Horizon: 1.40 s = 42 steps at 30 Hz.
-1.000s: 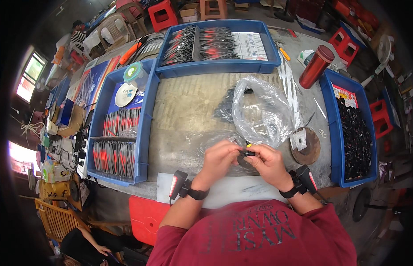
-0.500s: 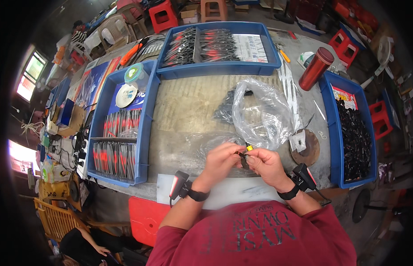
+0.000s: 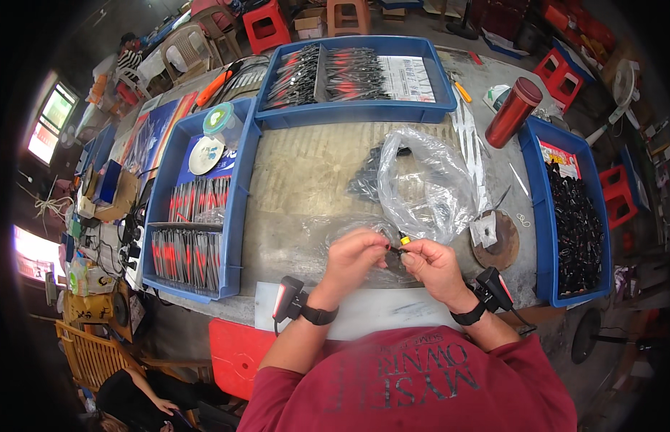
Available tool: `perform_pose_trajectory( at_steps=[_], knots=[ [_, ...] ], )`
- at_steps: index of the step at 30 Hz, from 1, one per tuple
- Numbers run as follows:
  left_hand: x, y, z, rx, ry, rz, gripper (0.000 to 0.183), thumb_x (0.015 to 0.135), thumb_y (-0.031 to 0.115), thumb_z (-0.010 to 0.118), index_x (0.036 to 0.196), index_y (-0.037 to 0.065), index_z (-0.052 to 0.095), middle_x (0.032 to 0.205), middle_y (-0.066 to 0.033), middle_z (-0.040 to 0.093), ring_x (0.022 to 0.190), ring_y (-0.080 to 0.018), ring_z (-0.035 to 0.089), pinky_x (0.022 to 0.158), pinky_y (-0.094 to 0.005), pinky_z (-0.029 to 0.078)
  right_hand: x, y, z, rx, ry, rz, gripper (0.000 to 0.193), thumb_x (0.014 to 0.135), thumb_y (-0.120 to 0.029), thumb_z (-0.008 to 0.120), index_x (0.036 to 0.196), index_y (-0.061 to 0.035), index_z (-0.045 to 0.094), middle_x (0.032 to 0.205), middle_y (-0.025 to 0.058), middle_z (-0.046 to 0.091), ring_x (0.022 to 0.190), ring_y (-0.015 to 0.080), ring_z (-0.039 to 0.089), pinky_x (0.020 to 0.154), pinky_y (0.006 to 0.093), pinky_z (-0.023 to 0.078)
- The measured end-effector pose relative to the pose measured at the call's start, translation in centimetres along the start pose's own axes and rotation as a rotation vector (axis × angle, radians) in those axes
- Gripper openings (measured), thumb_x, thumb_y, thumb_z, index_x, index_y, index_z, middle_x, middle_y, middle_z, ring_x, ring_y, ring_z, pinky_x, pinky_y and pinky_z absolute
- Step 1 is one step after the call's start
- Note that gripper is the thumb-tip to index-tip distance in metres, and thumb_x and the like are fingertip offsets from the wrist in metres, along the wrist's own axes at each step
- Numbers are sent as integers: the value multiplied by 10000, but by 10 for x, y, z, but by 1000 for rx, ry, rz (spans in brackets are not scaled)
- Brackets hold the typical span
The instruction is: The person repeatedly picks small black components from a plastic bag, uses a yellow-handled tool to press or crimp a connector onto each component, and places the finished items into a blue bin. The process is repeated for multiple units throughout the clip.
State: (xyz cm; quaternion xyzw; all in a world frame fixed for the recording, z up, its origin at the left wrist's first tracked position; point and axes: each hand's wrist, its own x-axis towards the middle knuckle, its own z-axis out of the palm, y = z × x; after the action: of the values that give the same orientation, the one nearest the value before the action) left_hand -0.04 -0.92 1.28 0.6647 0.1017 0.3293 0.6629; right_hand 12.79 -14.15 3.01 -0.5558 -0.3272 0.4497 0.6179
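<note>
Over the near side of the table my left hand (image 3: 354,258) and my right hand (image 3: 434,265) work close together. The right thumb and forefinger pinch a small black part (image 3: 395,250), whose exact kind I cannot make out. Next to the right fingertips shows a small yellow-and-black piece (image 3: 405,239); whether it is held is unclear. My left fingers are pressed together at the part's left end, on something tiny and dark. Just beyond the hands lies a crumpled clear plastic bag (image 3: 428,187).
Blue trays stand around: the left tray (image 3: 240,216) and far tray (image 3: 356,113) hold rows of black-and-red pieces, the right tray (image 3: 607,237) a heap of black pieces. A red thermos (image 3: 513,114), a round brown disc (image 3: 505,248) and an orange-handled tool (image 3: 214,88) are on the table.
My left hand has drawn slightly left, so the fingertips are a little farther apart. The right hand has barely moved.
</note>
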Motion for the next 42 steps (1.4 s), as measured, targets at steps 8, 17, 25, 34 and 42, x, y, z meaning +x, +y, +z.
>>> perform_pose_trajectory(
  at_steps=[8,17,25,34,42],
  knots=[
    [-1,4,0,109,-92,-10,67,838,-29,561,875,-46,614,821,-95,594,631,-144,619,560,-236,485,0,2,-1,-202,-2,-81,138,861,-98,591,928,19,616,749,-26,580,690,30,494,591,194,414],
    [-2,4,-1,75,-110,-6,75,841,-22,555,879,-48,614,813,-93,592,611,-143,618,558,-238,483,0,-1,4,67,-32,132,134,873,-110,582,910,12,623,744,-48,554,665,22,468,575,191,397],
    [3,8,-7,39,-12,-29,85,847,-10,563,893,-50,622,794,-87,592,609,-139,614,551,-239,482,-1,-5,4,-138,26,-77,153,857,-85,600,951,35,607,810,11,615,731,51,533,636,202,442],
    [4,11,-6,186,-113,-13,74,849,19,590,865,-41,632,773,-66,590,602,-110,600,517,-216,464,-3,5,-1,-364,113,-213,172,807,-87,658,942,12,617,754,50,612,627,63,524,554,226,435],
    [4,9,-5,212,-130,-39,73,848,28,597,858,-33,636,752,-62,586,571,-101,577,501,-218,452,-3,0,-1,-548,155,-317,187,778,-88,672,923,13,612,751,121,607,603,181,569,558,281,448]
  ],
)
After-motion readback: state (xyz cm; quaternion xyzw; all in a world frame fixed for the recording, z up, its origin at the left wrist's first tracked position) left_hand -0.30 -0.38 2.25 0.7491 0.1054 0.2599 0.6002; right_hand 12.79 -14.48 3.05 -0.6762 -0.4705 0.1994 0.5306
